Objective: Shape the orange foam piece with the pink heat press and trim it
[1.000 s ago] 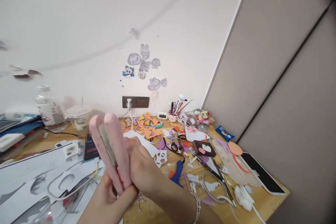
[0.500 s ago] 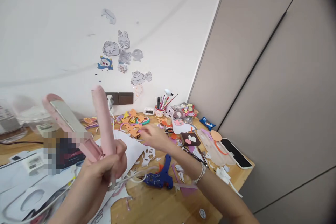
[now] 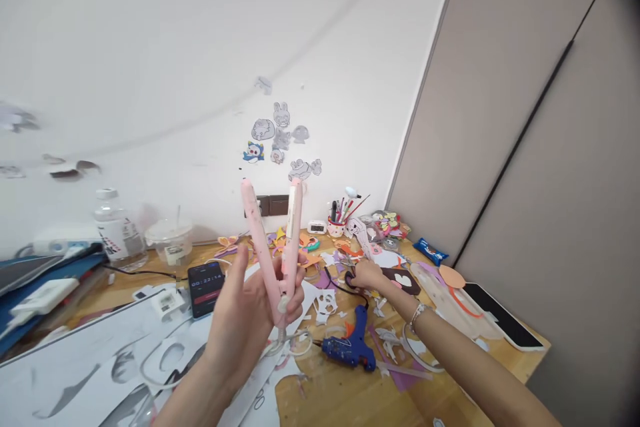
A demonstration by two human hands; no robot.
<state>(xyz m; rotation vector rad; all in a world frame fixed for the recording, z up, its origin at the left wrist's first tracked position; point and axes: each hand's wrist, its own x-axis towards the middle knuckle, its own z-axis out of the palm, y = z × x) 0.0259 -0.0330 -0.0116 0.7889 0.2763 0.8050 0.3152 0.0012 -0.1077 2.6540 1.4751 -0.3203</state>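
My left hand [image 3: 250, 317] is raised in front of me, fingers closed round the hinge end of a small pink hair straightener [image 3: 275, 243]. Its two arms point upward, spread in a V. A white cord [image 3: 293, 343] hangs from its base down to the desk. My right hand [image 3: 367, 273] is stretched out to the paper scraps at the far middle of the desk, fingers curled down on something I cannot make out, beside black scissors [image 3: 347, 278] and a dark card with hearts [image 3: 403, 280].
The wooden desk [image 3: 350, 400] is littered with coloured paper cut-outs. A blue glue gun [image 3: 350, 347] lies near the front, a phone [image 3: 206, 285] to the left, a bottle [image 3: 115, 230] and plastic cup [image 3: 167, 240] by the wall, a pen cup [image 3: 336, 223] behind.
My left hand turned the straightener so its arms now face me edge-on and upright. My right hand, which held it a second ago, let go and reached out to the far scraps.
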